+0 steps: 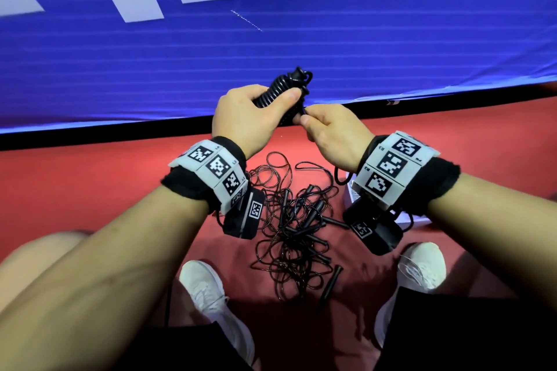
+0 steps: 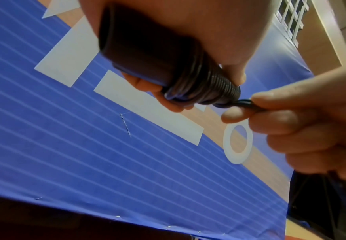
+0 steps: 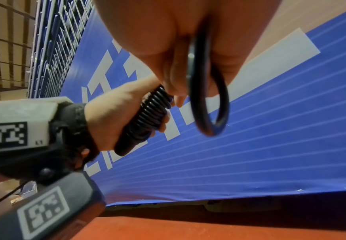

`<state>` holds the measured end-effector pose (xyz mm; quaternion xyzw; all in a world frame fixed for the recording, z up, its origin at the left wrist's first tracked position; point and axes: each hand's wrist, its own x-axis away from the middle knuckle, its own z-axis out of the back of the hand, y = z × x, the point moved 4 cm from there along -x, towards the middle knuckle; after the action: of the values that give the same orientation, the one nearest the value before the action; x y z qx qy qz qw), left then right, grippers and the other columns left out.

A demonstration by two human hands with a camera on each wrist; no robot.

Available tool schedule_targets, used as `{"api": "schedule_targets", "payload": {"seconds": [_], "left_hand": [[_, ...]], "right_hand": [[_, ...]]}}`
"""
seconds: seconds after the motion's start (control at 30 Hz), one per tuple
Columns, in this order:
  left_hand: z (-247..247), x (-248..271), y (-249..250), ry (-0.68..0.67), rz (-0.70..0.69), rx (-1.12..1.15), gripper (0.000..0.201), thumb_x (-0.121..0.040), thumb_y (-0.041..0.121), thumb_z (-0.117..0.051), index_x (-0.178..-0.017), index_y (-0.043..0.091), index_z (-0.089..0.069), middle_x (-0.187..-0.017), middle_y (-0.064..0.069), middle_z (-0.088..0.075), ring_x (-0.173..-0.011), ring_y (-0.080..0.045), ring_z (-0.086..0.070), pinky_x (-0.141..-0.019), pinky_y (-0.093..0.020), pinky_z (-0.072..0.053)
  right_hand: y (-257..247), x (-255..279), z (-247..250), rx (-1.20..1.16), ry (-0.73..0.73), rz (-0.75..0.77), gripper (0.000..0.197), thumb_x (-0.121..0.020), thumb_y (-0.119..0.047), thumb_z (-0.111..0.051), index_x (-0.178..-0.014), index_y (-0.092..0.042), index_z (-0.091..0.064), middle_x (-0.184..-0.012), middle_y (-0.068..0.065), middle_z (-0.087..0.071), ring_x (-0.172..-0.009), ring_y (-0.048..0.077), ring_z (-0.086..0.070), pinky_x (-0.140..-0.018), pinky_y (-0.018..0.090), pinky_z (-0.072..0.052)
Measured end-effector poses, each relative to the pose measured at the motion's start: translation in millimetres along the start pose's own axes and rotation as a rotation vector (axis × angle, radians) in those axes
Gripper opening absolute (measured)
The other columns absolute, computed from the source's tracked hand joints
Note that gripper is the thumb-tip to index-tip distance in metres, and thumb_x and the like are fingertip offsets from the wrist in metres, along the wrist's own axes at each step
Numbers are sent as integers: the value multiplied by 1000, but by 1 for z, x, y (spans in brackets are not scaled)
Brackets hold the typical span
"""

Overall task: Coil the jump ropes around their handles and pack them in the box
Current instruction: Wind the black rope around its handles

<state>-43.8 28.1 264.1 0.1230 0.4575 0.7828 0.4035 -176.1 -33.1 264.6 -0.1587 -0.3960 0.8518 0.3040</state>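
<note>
Held above a red floor [image 1: 90, 190], a coiled jump rope [image 1: 278, 90] was gripped by the left hand [image 1: 244, 117]; its loose end was pinched by the right hand [image 1: 331, 132]. More ropes [image 1: 295, 220] were tangled below, before a blue banner [image 1: 120, 63].

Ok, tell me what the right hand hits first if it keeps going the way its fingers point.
The right hand points toward the left hand, pinching the rope end. Straight on, it would almost at once meet the coiled rope on the handles, though depth is hard to judge.
</note>
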Motion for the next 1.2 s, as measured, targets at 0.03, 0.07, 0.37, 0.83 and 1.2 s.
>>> {"api": "schedule_targets", "payload": {"seconds": [0.03, 0.07, 0.37, 0.83, 1.2], "left_hand": [[-1, 0, -1, 19, -1, -36, 45, -73, 66, -64, -62, 22, -64, -51, 9, -51, -52, -9, -47, -56, -31, -39], [-1, -1, -2, 32, -4, -68, 45, -73, 67, -63, -65, 23, -65, -52, 8, -52, -53, -10, -48, -57, -31, -39], [-21, 7, 6, -148, -194, -285, 37, -93, 50, -46, -119, 26, -57, -100, 3, -64, -93, -19, -57, -80, -34, -44], [-16, 16, 13, -348, -88, 73, 12, -87, 17, -63, -93, 24, -56, -72, 5, -60, -59, -8, -58, -61, -23, -49], [-24, 11, 9, -451, 114, 215, 58, -92, 44, -46, -143, 29, -25, -102, 1, -58, -83, -20, -58, -76, -34, -46]], "right_hand": [[0, -1, 0, 14, -3, -14, 31, -98, -18, -41, -81, 4, -54, -63, 4, -43, -56, 15, -37, -59, 31, -31], [0, -1, 1, 16, -8, -30, 32, -98, -18, -41, -82, 6, -54, -65, 7, -43, -57, 17, -36, -60, 31, -31], [22, -13, 8, -98, 41, -166, 30, -94, -12, -42, -65, -6, -45, -62, 7, -39, -51, 16, -31, -54, 30, -26], [15, -8, 13, -273, -36, -60, 27, -98, -11, -40, -81, 4, -56, -57, 0, -37, -47, 11, -31, -49, 26, -29], [19, -9, 18, -136, 98, -93, 25, -96, -14, -45, -99, -7, -69, -47, -12, -39, -39, 2, -36, -41, 14, -34]]}}
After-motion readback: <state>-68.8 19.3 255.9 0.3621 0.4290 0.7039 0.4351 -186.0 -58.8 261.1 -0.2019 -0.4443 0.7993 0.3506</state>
